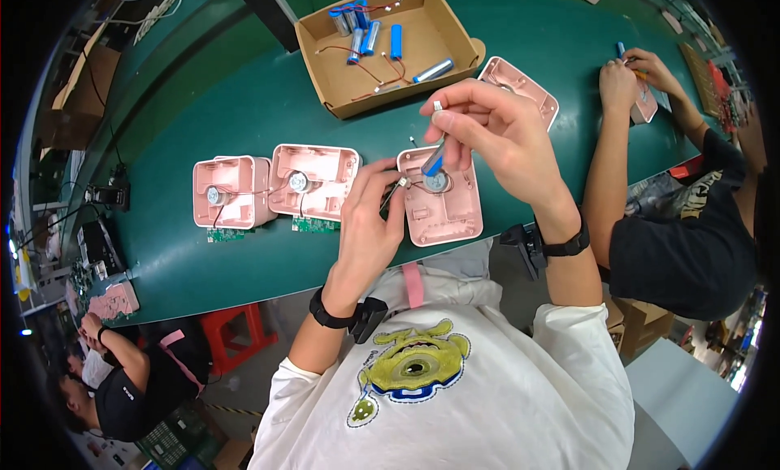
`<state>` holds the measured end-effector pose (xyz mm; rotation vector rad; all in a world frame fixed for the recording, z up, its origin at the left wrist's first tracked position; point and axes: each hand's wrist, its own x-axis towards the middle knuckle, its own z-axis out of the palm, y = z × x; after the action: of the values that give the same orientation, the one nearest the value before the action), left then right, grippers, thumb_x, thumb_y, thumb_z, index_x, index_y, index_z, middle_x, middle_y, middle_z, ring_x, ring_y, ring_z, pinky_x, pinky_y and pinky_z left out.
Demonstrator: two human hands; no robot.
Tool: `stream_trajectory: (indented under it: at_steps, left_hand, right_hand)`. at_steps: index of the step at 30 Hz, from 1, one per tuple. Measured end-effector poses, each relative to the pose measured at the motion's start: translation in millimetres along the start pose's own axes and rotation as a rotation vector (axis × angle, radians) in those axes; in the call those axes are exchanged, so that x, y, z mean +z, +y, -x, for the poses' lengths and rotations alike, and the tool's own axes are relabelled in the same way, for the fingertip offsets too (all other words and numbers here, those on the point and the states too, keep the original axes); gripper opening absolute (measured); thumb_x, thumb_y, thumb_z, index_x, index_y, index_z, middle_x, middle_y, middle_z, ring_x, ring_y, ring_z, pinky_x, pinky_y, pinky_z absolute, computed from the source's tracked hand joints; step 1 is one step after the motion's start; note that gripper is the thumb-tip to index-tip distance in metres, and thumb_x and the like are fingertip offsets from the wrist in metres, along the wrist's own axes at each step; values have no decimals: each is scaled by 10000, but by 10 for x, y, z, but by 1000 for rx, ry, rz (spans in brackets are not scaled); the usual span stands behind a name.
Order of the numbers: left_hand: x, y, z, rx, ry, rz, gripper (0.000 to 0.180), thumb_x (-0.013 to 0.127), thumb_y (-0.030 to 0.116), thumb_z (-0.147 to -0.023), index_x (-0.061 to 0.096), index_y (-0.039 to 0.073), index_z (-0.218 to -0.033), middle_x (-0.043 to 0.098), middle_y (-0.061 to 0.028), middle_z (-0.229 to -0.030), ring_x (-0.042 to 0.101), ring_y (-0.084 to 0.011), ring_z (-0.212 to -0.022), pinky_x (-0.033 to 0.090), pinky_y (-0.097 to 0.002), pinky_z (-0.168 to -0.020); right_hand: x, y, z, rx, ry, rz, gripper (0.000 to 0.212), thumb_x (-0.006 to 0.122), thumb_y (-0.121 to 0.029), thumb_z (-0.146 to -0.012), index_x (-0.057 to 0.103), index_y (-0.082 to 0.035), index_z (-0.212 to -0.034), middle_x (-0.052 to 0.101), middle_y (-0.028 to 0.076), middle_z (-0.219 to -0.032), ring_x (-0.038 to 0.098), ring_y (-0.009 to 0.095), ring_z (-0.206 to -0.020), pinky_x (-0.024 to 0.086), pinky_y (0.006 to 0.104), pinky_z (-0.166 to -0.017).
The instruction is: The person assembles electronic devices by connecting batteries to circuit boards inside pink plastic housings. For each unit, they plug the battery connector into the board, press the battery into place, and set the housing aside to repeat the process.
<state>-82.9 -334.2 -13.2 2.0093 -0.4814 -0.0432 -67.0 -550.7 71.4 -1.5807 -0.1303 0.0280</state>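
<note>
Above a pink plastic housing [422, 226], my right hand [508, 141] is closed around a blue cylindrical battery [432, 164], which hangs tilted from the fingers. A small white plug [437, 106] sticks up between thumb and forefinger of that hand. My left hand [370, 214] is at the housing's left edge, its fingers pinching a small wire connector [403, 182] with a thin dark lead. Inside the open housing sits a round metal part [436, 182] with wires.
Two more pink housings [313, 157] [231, 168] lie left, green circuit boards [315, 225] under them. A cardboard box [345, 110] holds several blue batteries. Another pink housing [536, 92] is behind my right hand. A co-worker's arms [613, 145] work at the right.
</note>
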Motion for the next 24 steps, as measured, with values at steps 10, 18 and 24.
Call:
stream_trajectory:
  at_steps: [10,18,24]
  left_hand:
    - [28,0,-6,45,33,18,181,659,-62,-929,670,-69,-1109,656,-200,-1219,717,-357,-1000,605,-402,-874]
    - [80,-34,13,10,107,19,171,689,-51,-913,682,-62,-1083,646,-164,-1082,709,-286,-889,593,-360,-759]
    - [171,-93,31,27,154,44,166,718,-46,-896,688,-57,-1059,623,-133,-976,676,-236,-799,562,-333,-672]
  right_hand:
    - [38,61,12,-32,5,133,193,668,-53,-1010,764,10,-1164,756,33,-982,580,36,-648,485,211,-555]
    - [238,221,244,152,-74,288,149,679,-45,-993,758,13,-1105,760,69,-885,605,80,-609,477,240,-541]
    - [359,481,389,-20,75,653,109,719,-56,-925,744,41,-968,741,144,-790,626,197,-552,502,344,-551]
